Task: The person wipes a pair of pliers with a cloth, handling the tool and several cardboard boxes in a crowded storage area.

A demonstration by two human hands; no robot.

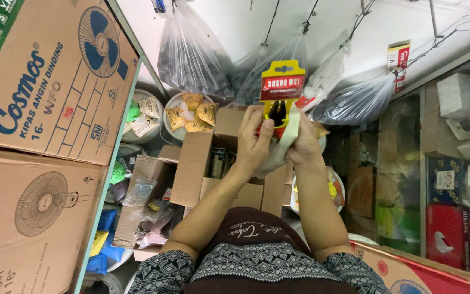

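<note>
Both hands are raised at the centre of the view, meeting around a small carded pack point(282, 90). The left hand point(254, 144) curls around the pack's lower part, thumb pressed flat across the front and fingers closed behind. The right hand point(303, 144), at 3 o'clock from the left, closes on the same pack from the other side, and a pale cloth point(285, 147) is squeezed between the two hands. The pack has a yellow card with a red band and a dark item at its lower middle; its top stands clear above the fingers.

Beyond the pack, at 12 o'clock, clear bags point(191, 54) of dark goods hang from the ceiling. At 9 o'clock, two big fan cartons point(44, 87) stack against the left edge. Below the hands sit open brown boxes point(202, 163), with white buckets point(189, 117) of yellow packets at 10 o'clock from them. At 3 o'clock a glass case point(452, 163) holds boxed goods. At 6 o'clock the patterned sleeves point(257, 264) fill the bottom edge.
</note>
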